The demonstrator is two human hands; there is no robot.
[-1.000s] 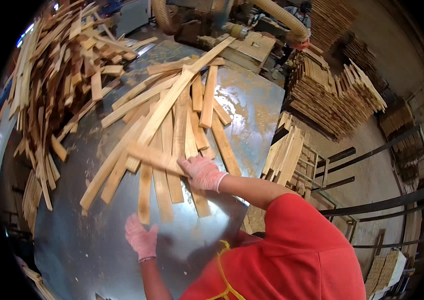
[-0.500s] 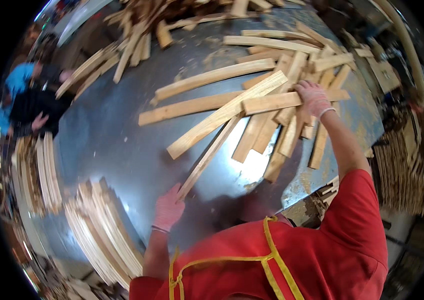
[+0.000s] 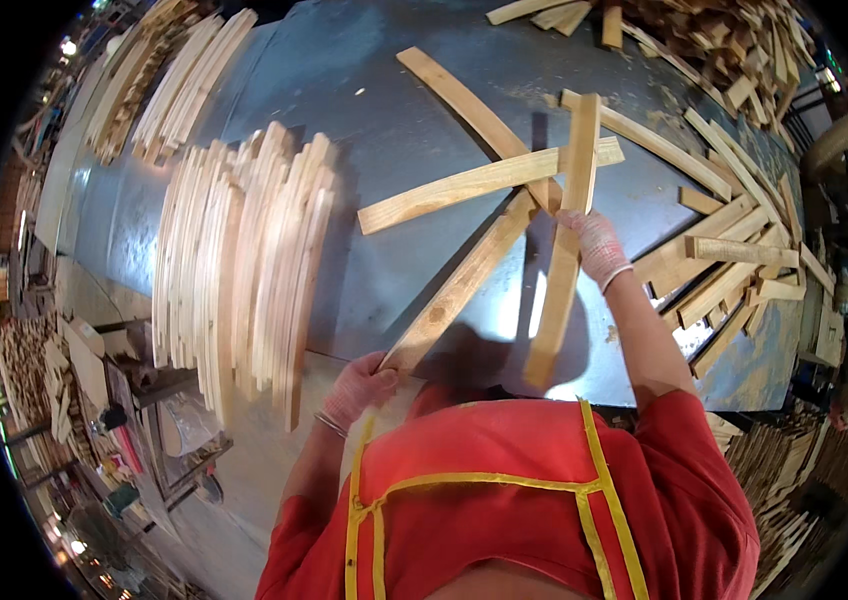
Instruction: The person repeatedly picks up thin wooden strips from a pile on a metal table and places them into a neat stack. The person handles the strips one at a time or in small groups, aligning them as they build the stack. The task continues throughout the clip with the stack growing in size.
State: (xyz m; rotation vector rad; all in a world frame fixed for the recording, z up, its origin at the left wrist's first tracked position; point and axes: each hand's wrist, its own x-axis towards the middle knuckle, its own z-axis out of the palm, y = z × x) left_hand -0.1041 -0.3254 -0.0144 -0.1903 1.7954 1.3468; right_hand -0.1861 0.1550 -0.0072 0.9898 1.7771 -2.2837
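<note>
Here, a stack of slats (image 3: 244, 260) stands on edge on the grey surface (image 3: 364, 110), keeping it compact. Right of the stack, the left hand (image 3: 359, 388) grips the near end of a diagonal slat (image 3: 459, 285); further right, the right hand (image 3: 594, 243) clasps an upright slat (image 3: 564, 250) mid-length, lifting it.

No packages, labels, signs or screens in view.
</note>
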